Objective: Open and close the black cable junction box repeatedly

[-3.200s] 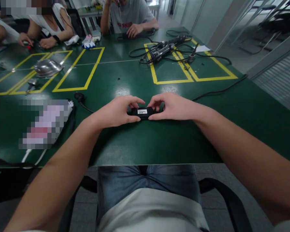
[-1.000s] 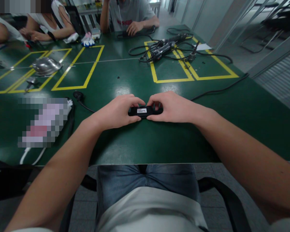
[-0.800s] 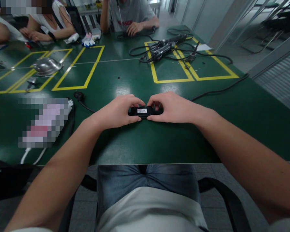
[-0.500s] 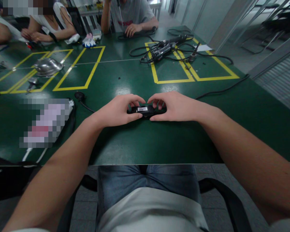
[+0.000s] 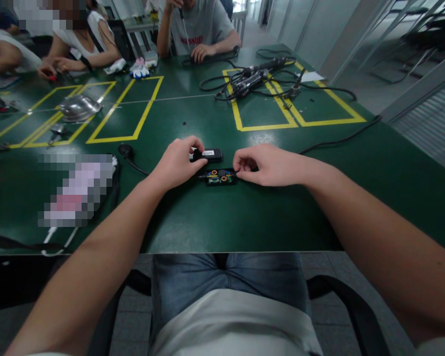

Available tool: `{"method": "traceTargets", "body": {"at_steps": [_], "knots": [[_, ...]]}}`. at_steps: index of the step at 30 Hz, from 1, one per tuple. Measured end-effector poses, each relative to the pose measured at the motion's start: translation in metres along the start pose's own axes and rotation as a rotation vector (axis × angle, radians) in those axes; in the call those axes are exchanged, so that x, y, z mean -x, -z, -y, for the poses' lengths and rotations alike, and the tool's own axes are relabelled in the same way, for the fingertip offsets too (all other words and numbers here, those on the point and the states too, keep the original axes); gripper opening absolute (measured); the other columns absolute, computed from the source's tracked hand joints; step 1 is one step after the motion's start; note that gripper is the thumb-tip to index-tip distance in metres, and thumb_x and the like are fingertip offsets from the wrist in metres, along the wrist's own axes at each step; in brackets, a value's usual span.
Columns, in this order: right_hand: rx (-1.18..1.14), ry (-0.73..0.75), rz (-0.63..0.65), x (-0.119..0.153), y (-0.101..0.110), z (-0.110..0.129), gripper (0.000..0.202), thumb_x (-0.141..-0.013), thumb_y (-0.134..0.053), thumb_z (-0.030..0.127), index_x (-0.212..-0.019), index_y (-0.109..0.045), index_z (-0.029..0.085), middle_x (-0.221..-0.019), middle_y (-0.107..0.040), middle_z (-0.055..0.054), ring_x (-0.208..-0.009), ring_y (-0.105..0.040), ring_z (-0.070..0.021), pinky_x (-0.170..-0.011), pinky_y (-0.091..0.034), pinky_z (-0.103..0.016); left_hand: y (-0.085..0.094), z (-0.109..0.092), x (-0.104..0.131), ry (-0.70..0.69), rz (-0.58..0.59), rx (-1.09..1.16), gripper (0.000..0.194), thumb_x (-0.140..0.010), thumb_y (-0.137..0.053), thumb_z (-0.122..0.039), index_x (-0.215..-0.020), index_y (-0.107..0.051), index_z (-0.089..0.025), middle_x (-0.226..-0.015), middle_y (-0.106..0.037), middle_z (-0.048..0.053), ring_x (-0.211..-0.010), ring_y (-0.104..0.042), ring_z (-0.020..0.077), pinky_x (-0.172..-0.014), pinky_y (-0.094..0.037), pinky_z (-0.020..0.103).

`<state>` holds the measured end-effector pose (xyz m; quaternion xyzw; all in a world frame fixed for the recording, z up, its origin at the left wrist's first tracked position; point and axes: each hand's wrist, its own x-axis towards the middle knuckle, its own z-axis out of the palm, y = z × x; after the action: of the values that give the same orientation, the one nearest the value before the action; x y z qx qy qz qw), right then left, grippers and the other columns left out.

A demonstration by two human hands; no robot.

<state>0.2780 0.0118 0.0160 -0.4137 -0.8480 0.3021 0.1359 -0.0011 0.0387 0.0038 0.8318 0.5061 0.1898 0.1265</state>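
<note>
A: While left hand (image 5: pixel 176 164) pinches cover (image 5: pixel 215 155), where's the board (image 5: pixel 218 179)?
B: In case (image 5: pixel 221 184) on tabletop (image 5: pixel 244 222), right hand (image 5: pixel 267 165) at its end, can't tell if pinching. Probably light, fragile; hold case edges.

Centre of my view: a circuit board (image 5: pixel 223 174) sits in a casing base (image 5: pixel 220 184) on the table (image 5: pixel 193 222), with the casing cover (image 5: pixel 215 154) just behind. I find a plug (image 5: pixel 125 151) to their left, gloves (image 5: pixel 140 69) upper left, and corded tools (image 5: pixel 250 82) upper right, partly within a taped rectangle (image 5: pixel 263 127).
</note>
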Motion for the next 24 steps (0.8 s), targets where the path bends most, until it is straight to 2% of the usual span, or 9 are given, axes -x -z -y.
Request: {"method": "traceTargets", "body": {"at_steps": [6,9,10,11,13,16,19,24], "knots": [[-0.013,-0.019,0.001,0.0,0.0,0.001,0.009,-0.09,-0.074,0.032,-0.092,-0.071,0.024,-0.079,-0.073,-0.001,-0.072,-0.067,-0.019,-0.072,-0.05,-0.033,0.0,0.004,0.001,-0.08,0.017,-0.056,0.02,-0.098,-0.074,-0.032,-0.114,-0.076,-0.021,-0.116,-0.079,0.01,-0.111,-0.071,0.0307,-0.104,-0.057,0.048],[-0.008,-0.026,-0.002,0.001,-0.001,0.001,0.012,-0.091,-0.076,0.035,-0.092,-0.071,0.024,-0.079,-0.072,0.0,-0.073,-0.067,-0.019,-0.072,-0.049,-0.033,0.008,0.001,0.004,-0.15,-0.031,-0.019,0.016,-0.096,-0.074,-0.032,-0.106,-0.077,-0.02,-0.128,-0.075,0.012,-0.11,-0.071,0.0276,-0.106,-0.058,0.046],[-0.007,-0.026,-0.003,0.001,-0.001,0.0,0.012,-0.091,-0.076,0.035,-0.092,-0.071,0.024,-0.079,-0.072,0.0,-0.073,-0.066,-0.0188,-0.071,-0.049,-0.033,0.011,-0.002,0.005,-0.159,-0.039,0.004,0.015,-0.095,-0.074,-0.034,-0.101,-0.076,-0.02,-0.126,-0.074,0.012,-0.107,-0.071,0.0269,-0.103,-0.058,0.045],[-0.008,-0.026,-0.002,0.001,-0.001,0.0,0.012,-0.092,-0.077,0.035,-0.092,-0.071,0.024,-0.078,-0.072,0.0,-0.072,-0.066,-0.0186,-0.071,-0.048,-0.033,0.015,-0.004,0.006,-0.163,-0.015,0.035,0.015,-0.095,-0.074,-0.036,-0.095,-0.075,-0.02,-0.116,-0.075,0.01,-0.101,-0.071,0.0255,-0.098,-0.058,0.043],[-0.007,-0.029,-0.001,0.0,-0.002,0.0,0.012,-0.093,-0.077,0.034,-0.092,-0.071,0.024,-0.076,-0.071,0.001,-0.07,-0.065,-0.0183,-0.069,-0.047,-0.033,0.022,-0.011,0.009,-0.157,0.12,0.117,0.019,-0.095,-0.073,-0.039,-0.089,-0.071,-0.021,-0.094,-0.074,0.005,-0.085,-0.07,0.0224,-0.085,-0.056,0.038],[0.014,-0.039,0.004,0.0,-0.002,0.001,0.011,-0.094,-0.076,0.032,-0.091,-0.07,0.024,-0.074,-0.07,0.001,-0.068,-0.063,-0.0177,-0.068,-0.044,-0.032,0.028,-0.019,0.013,-0.135,0.285,0.156,0.016,-0.09,-0.073,-0.036,-0.083,-0.067,-0.022,-0.077,-0.071,0.001,-0.072,-0.067,0.0199,-0.072,-0.05,0.033],[0.046,-0.048,-0.002,0.001,-0.003,0.003,0.011,-0.095,-0.075,0.032,-0.091,-0.067,0.024,-0.074,-0.07,0.001,-0.068,-0.063,-0.018,-0.069,-0.043,-0.033,0.029,-0.023,0.014,-0.122,0.323,0.129,0.01,-0.086,-0.071,-0.031,-0.082,-0.066,-0.023,-0.074,-0.071,0.0,-0.069,-0.066,0.0194,-0.069,-0.046,0.032],[0.056,-0.045,-0.012,0.002,-0.003,0.006,0.013,-0.094,-0.078,0.03,-0.091,-0.066,0.025,-0.075,-0.07,0.002,-0.068,-0.062,-0.0186,-0.071,-0.041,-0.034,0.029,-0.023,0.014,-0.116,0.368,0.116,0.011,-0.088,-0.071,-0.033,-0.085,-0.066,-0.023,-0.074,-0.072,0.0,-0.067,-0.065,0.019,-0.067,-0.045,0.031]]}}
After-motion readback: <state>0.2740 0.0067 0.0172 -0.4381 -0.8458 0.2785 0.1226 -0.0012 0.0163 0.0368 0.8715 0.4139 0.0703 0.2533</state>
